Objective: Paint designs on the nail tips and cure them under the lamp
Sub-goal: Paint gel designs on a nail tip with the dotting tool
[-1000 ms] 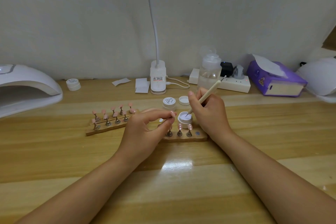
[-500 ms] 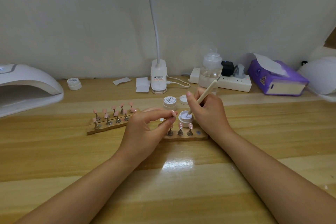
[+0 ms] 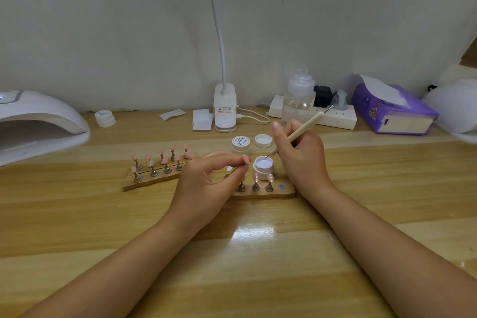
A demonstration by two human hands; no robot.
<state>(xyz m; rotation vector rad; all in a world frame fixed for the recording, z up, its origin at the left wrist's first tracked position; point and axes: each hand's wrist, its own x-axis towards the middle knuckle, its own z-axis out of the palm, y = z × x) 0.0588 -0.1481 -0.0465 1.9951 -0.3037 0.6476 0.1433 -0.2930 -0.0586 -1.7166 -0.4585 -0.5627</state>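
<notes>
My right hand (image 3: 300, 155) grips a cream dotting pen (image 3: 303, 129), its fine tip dipped at the rim of the open gel pot (image 3: 263, 166), which sits mid-tabletop. My left hand (image 3: 206, 183) pinches a small stand between thumb and forefinger, its fingers (image 3: 244, 161) curled just left of that pot; what it holds is mostly hidden, though a pale nail tip (image 3: 229, 168) peeks below the forefinger. Two wooden holders lie across the middle of the tabletop (image 3: 77, 214): the left holder (image 3: 152, 178) carries about ten pink nail tips on metal stands, and the right holder (image 3: 263, 192), partly behind my left hand, shows three stands and one bare magnet spot. Behind the open pot stand a closed gel jar (image 3: 240, 144) and a loose white lid (image 3: 263, 141). A third jar (image 3: 104, 118) sits near the back edge, beside the white curing lamp (image 3: 36, 124) at the left edge. Along the back edge: two paper slips (image 3: 188, 117), a clip lamp base (image 3: 225, 111), a clear pump bottle (image 3: 298, 100), a power strip (image 3: 335, 116) and a purple tissue box (image 3: 392, 111).
</notes>
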